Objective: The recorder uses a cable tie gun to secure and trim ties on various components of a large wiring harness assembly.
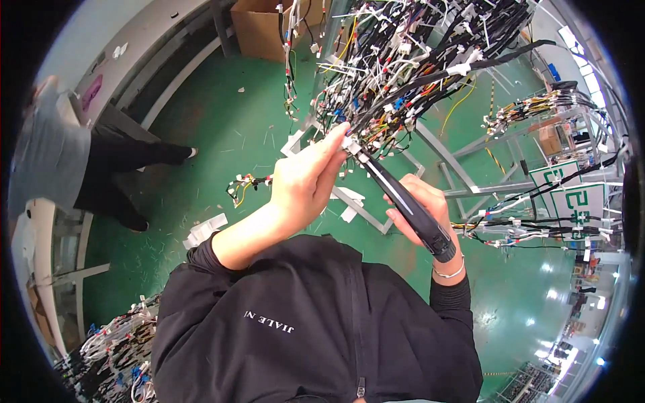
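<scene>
My right hand (pixel 422 207) is wrapped round a black cable tie gun (pixel 406 201), which slants from my wrist up toward the bundle. Its narrow nose meets a small white piece (pixel 351 145) beside my left fingertips. My left hand (pixel 308 176) has its fingers pressed together at the near end of a black wire harness (pixel 376 111). What exactly lies between those fingers is partly hidden. Many black cables with white connectors, white ties and red, yellow and blue wire ends hang around that spot.
A metal frame (pixel 447 158) stands beneath the hanging harnesses. More bundles hang on a rack (pixel 537 111) at the right, near green-and-white signs (pixel 579 209). On the left a person (pixel 101 158) stands by a long bench (pixel 127 57). A cardboard box (pixel 262 30) sits at the back; scraps litter the green floor (pixel 222 127).
</scene>
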`<state>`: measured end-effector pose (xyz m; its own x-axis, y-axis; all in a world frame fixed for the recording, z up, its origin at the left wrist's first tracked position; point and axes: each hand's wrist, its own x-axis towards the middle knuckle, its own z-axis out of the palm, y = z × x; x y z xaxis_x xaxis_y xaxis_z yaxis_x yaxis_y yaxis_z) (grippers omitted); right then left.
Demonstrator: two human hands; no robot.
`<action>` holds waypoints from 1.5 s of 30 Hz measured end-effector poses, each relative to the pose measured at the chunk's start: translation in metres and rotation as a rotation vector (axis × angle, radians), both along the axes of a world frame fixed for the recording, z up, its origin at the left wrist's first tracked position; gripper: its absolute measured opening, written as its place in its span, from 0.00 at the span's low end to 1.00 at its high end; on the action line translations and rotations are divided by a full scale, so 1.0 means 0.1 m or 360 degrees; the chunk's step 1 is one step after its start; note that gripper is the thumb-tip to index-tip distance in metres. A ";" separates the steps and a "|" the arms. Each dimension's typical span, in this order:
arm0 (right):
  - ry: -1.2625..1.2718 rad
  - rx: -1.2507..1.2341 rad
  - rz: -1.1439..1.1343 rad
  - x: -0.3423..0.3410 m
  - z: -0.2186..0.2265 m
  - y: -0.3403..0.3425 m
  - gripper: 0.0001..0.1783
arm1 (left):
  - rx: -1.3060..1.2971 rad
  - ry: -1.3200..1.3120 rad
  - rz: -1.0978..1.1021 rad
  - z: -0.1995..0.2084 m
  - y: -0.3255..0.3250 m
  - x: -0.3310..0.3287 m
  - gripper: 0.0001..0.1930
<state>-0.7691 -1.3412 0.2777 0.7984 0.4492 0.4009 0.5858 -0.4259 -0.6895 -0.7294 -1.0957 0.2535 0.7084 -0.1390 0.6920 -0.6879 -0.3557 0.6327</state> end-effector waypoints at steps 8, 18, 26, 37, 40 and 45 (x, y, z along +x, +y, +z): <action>-0.0090 -0.0108 -0.0119 -0.15 0.02 0.11 0.13 | -0.0062 0.0100 -0.0143 -0.03 0.08 0.04 0.21; -0.0116 -0.0069 -0.0255 -0.30 0.14 0.28 0.19 | -0.0005 -0.0016 -0.0189 0.03 0.18 0.08 0.20; -0.0201 -0.0204 -0.0330 -0.35 0.08 0.43 0.17 | 0.0046 0.0085 -0.0313 -0.01 0.36 0.16 0.20; -0.0846 -0.0834 -0.0807 -0.49 -0.18 0.57 0.13 | -0.0651 0.1310 -0.1003 -0.49 0.15 0.52 0.35; -0.0887 -0.0658 -0.1134 -0.68 -0.31 0.33 0.14 | -0.0468 0.1521 -0.1080 -0.78 0.14 0.76 0.32; -0.0901 -0.0536 -0.1460 -1.18 -0.17 -0.48 0.14 | -0.0153 0.1203 -0.0926 -1.63 -0.49 1.00 0.23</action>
<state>-0.8868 -1.3891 0.2602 0.6242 -0.0601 0.7790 0.1476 -0.9700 -0.1931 -0.6294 -1.1451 0.0902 0.8102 -0.5763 0.1070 -0.1383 -0.0105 0.9903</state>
